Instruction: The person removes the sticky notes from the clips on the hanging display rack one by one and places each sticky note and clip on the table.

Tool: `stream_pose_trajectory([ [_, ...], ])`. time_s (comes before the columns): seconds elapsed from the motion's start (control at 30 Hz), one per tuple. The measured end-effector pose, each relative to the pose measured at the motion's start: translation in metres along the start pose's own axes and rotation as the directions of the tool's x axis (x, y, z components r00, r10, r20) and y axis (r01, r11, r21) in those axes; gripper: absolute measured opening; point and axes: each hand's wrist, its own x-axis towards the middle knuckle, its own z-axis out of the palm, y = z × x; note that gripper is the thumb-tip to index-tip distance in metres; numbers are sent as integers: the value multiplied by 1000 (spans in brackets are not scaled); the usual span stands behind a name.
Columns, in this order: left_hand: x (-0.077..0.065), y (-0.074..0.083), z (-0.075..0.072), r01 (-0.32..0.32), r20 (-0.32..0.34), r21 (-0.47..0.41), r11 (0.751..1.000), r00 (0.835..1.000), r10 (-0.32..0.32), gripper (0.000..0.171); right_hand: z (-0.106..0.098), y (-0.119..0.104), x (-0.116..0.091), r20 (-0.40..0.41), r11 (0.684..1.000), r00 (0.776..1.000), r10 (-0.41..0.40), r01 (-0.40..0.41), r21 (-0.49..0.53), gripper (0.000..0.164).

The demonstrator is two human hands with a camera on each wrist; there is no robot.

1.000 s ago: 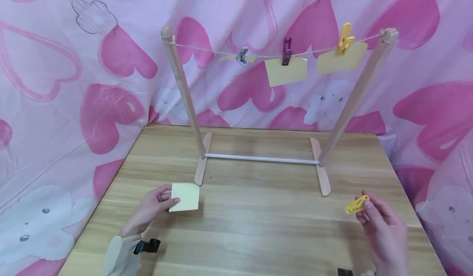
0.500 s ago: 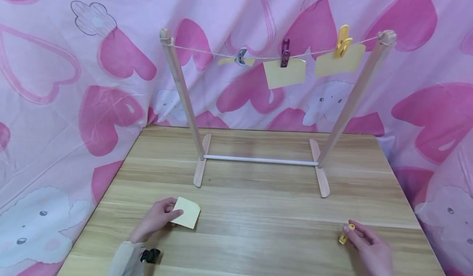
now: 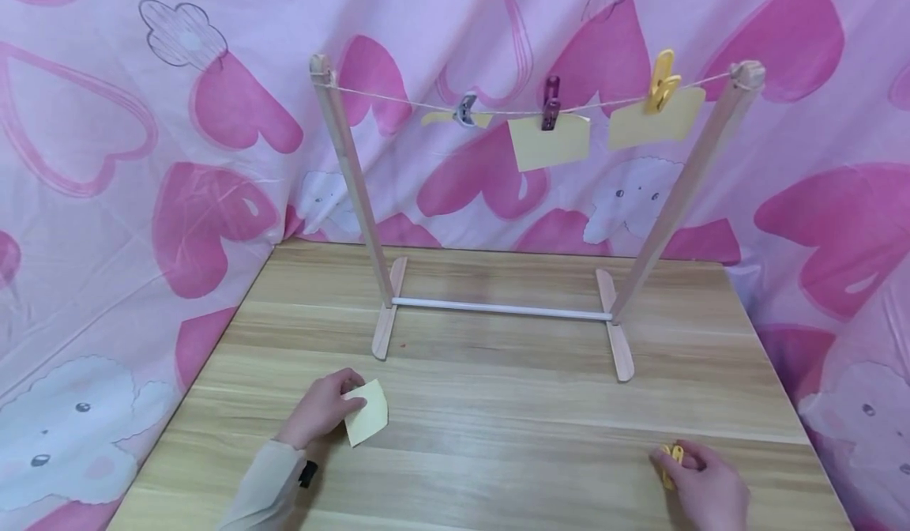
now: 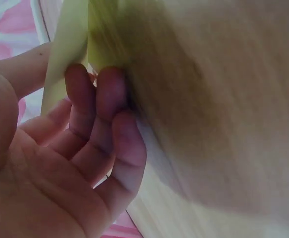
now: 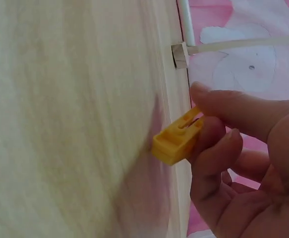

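My left hand (image 3: pixel 323 408) pinches a pale yellow paper note (image 3: pixel 368 414) between thumb and fingers, low over the table's left front. In the left wrist view the note (image 4: pixel 67 44) runs up past the curled fingertips. At the right front my right hand (image 3: pixel 707 483) pinches a yellow plastic clothespin (image 3: pixel 671 468) by its handle end. The right wrist view shows the clothespin (image 5: pixel 176 141) between thumb and forefinger, its nose pointing away from the palm. Both hands are well in front of the wooden stand (image 3: pixel 355 191).
A string (image 3: pixel 387 98) spans the stand's two posts. From it hang yellow papers (image 3: pixel 550 142) under a grey clip (image 3: pixel 465 110), a purple clip (image 3: pixel 550 104) and a yellow clip (image 3: pixel 662 84). A white rod (image 3: pixel 498 307) joins the feet. A pink patterned curtain (image 3: pixel 235 223) surrounds the table (image 3: pixel 498 404).
My left hand has come lower and slightly right, and the note has tilted. My right hand has moved down and left, turning the clothespin more upright.
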Motion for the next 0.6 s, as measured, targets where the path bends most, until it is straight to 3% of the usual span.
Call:
stream_pose_trajectory([
  [0.23, 6, 5, 2, -32, -23, 83, 996, 999, 34, 18, 4, -7, 1, -17, 994, 995, -99, 98, -41, 49],
  [0.6, 9, 5, 1, -11, -75, 151, 989, 997, 22, 23, 8, -8, 8, -16, 993, 994, -110, 110, -43, 46],
])
